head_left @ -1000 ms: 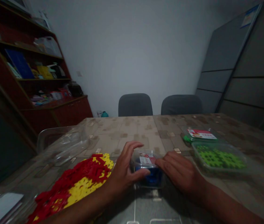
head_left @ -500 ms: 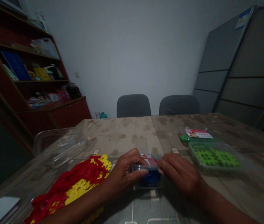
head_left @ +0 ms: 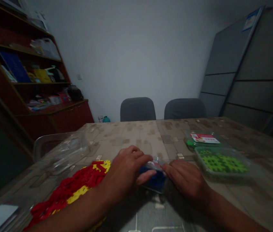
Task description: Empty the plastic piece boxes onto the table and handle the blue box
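Note:
A small clear plastic box (head_left: 154, 181) with blue pieces inside and a red-and-white label on its lid sits tilted in front of me, between both hands. My left hand (head_left: 130, 166) grips its left side, fingers over the top and thumb across the front. At the right edge, my right hand (head_left: 187, 178) has its fingers closed on the box. Whether the lid is fully pressed down I cannot tell. Beside my left forearm lies a heap of red pieces (head_left: 78, 187), with yellow snowflake-shaped pieces (head_left: 80, 193) among them.
On the right stands an open clear tub (head_left: 199, 158) of green snowflake pieces (head_left: 223, 163), with a labelled lidded box (head_left: 205, 138) behind it. Empty clear containers (head_left: 61, 146) lie on the left. Another clear box (head_left: 0, 216) is at the near left. Two chairs (head_left: 137, 109) stand beyond the table.
The box has turned and tilted between my hands. My left hand has shifted up and over its top, with the thumb lifted off the front rim. My right hand has barely moved.

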`<state>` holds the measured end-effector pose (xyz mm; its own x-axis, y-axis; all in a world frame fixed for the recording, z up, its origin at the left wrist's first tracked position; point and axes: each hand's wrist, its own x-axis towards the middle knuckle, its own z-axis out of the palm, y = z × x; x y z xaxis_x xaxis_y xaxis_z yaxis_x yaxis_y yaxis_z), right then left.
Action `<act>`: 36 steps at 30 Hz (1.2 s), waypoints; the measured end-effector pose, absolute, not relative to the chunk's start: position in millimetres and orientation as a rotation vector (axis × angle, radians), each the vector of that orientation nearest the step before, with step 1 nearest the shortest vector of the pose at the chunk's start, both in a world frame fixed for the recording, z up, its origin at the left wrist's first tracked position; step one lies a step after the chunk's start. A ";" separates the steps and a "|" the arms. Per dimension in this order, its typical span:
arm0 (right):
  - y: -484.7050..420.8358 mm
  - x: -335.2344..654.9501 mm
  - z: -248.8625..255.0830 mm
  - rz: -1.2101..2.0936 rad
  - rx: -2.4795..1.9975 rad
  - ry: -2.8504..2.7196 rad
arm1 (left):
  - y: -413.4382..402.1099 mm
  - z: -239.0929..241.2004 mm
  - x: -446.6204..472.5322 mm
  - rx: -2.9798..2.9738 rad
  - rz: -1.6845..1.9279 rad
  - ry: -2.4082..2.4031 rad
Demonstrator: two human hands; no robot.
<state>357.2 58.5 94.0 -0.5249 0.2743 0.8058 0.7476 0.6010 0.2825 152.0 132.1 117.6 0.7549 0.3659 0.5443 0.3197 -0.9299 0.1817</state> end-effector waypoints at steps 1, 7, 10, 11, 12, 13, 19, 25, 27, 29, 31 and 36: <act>58.5 356.9 94.5 -0.817 -0.799 -2.082 | 128.8 121.6 153.3 3.005 0.940 0.565; 52.3 359.7 86.0 -0.707 -0.859 -2.095 | 124.0 118.3 156.1 3.308 1.228 0.040; 48.7 363.6 78.9 -0.616 -0.870 -2.049 | 127.4 109.1 152.1 3.254 1.285 0.012; 48.3 364.3 77.4 -0.612 -0.864 -2.032 | 128.4 107.0 150.5 3.240 1.291 0.015; 48.5 364.5 76.4 -0.619 -0.851 -2.019 | 128.9 105.9 149.0 3.233 1.295 0.016; 49.1 364.3 75.9 -0.636 -0.835 -2.011 | 129.1 105.6 147.5 3.234 1.295 0.018; 58.5 362.1 80.3 -0.794 -0.799 -1.996 | 123.7 118.8 145.0 3.324 1.192 0.111; 67.2 360.9 89.8 -0.890 -0.778 -2.012 | 125.0 127.4 156.5 3.329 1.261 0.053; 68.7 359.4 91.8 -0.901 -0.781 -2.017 | 128.4 125.3 159.2 3.338 1.322 -0.005; 69.2 358.0 93.0 -0.903 -0.780 -2.030 | 131.7 122.9 159.7 3.335 1.401 -0.098; 68.4 357.2 93.2 -0.910 -0.775 -2.042 | 133.9 121.5 158.8 3.321 1.442 -0.125; 63.0 358.8 88.3 -0.823 -0.757 -2.047 | 133.0 121.2 158.1 3.296 1.418 -0.090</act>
